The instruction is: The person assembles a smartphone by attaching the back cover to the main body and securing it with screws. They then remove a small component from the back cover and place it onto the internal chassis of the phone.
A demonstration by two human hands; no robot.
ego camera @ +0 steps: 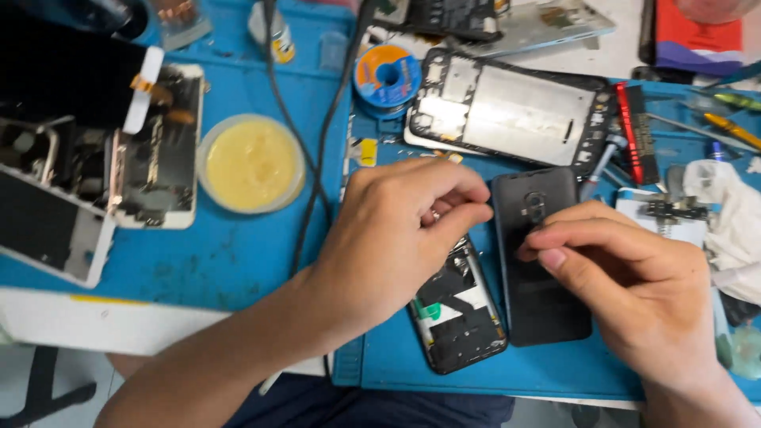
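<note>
My left hand point(396, 238) rests over an opened black phone point(460, 317) on the blue mat, its fingertips pinched together above the phone's upper end; whether something tiny sits between them I cannot tell. My right hand point(634, 285) lies on the black back cover point(539, 301) beside that phone, thumb and forefinger pressing near the cover's camera cutout point(533, 208). The phone's insides show a green tab and black shielding.
A blue work mat point(238, 254) holds a round tin of yellow paste point(250, 164), a solder spool point(387, 78), black cables point(317, 158), a stripped phone frame point(507, 111), dismantled phones at the left point(103, 174), screwdrivers point(729, 127) and a white cloth point(733, 214) at the right.
</note>
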